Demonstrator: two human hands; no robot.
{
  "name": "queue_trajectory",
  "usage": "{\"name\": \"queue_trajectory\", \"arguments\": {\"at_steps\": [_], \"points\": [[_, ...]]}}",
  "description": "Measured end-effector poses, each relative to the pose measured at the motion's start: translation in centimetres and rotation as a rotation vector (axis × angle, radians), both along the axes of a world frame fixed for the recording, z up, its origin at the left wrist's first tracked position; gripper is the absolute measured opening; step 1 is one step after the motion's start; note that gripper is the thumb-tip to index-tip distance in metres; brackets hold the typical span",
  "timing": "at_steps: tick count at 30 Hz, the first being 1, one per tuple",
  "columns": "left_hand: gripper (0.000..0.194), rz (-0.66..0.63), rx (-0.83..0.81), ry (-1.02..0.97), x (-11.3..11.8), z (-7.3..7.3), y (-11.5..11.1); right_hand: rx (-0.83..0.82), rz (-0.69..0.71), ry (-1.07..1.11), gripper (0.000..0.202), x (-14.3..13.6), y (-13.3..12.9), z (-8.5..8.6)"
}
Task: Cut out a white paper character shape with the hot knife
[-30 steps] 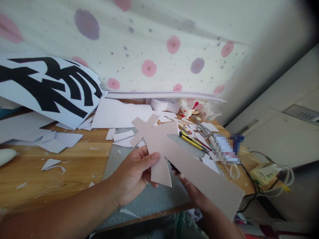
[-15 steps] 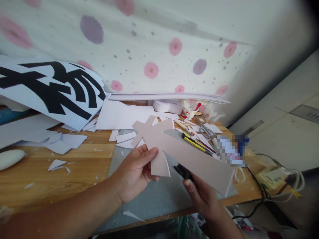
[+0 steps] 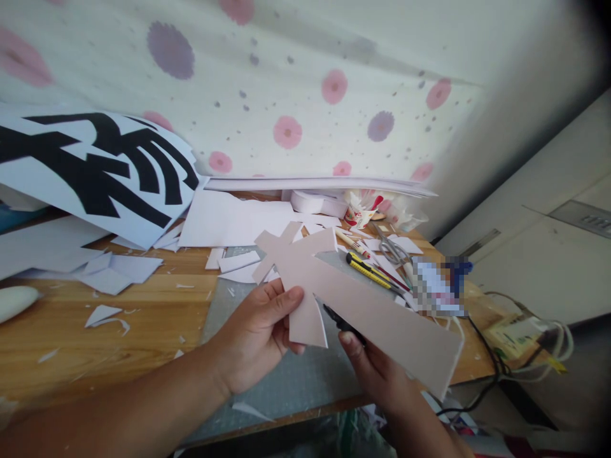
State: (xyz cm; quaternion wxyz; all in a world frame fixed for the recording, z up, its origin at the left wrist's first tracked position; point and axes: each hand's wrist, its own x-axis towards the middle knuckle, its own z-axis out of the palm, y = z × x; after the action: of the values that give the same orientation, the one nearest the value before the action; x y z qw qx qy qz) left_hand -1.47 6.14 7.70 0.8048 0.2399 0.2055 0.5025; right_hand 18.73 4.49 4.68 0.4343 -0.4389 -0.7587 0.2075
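Observation:
My left hand (image 3: 258,337) grips a pale, branching foam board cutout (image 3: 372,299), thumb on its face and fingers curled behind. The piece is held up in the air, its long wide arm slanting down to the right. Below that arm, my right hand (image 3: 382,378) is closed around a black knife (image 3: 346,326). The knife's tip points up and left into the notch between the long arm and the short lower leg. Whether the tip touches the board I cannot tell. Part of the right hand's fingers is hidden behind the board.
Under my hands lies a grey cutting mat (image 3: 281,388) on a wooden table (image 3: 157,312). A yellow utility knife (image 3: 370,270), scissors (image 3: 392,249) and a paper cup (image 3: 359,215) stand or lie beyond. A black-printed sheet (image 3: 100,172) leans at left; cables (image 3: 501,359) hang at right.
My right hand has brought the knife up and left, closer to the notch. The board's right end has dipped slightly. The left hand keeps its grip.

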Motion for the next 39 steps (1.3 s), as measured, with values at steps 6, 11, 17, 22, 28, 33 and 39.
{"name": "queue_trajectory", "arguments": {"at_steps": [6, 11, 17, 22, 28, 33, 39], "points": [[0.028, -0.005, -0.015, -0.003, 0.1, 0.2, 0.0, 0.055, 0.002, 0.019, 0.024, -0.6, -0.3, 0.7], [0.029, -0.012, -0.010, 0.001, 0.1, 0.3, -0.1, 0.085, -0.043, 0.063, 0.026, -0.1, 0.2, -0.3], [0.029, -0.005, -0.019, 0.003, 0.1, 0.3, -0.2, -0.063, -0.018, 0.073, 0.039, 0.2, -0.2, 0.1], [0.030, 0.007, -0.034, 0.021, 0.1, 0.2, -0.2, -0.188, -0.018, 0.111, 0.046, 0.1, -0.2, -0.1], [0.032, -0.002, -0.057, 0.013, 0.3, 0.2, -0.2, -0.254, 0.012, 0.153, 0.044, 0.7, 0.6, -1.4], [0.025, -0.008, -0.036, -0.019, 0.2, 0.2, -0.2, -0.091, -0.098, 0.040, 0.034, 0.3, 0.5, -1.0], [0.030, 0.135, -0.030, 0.042, -0.4, 0.0, 0.6, -0.009, -0.235, -0.392, 0.029, 2.1, 2.4, -2.2]]}}
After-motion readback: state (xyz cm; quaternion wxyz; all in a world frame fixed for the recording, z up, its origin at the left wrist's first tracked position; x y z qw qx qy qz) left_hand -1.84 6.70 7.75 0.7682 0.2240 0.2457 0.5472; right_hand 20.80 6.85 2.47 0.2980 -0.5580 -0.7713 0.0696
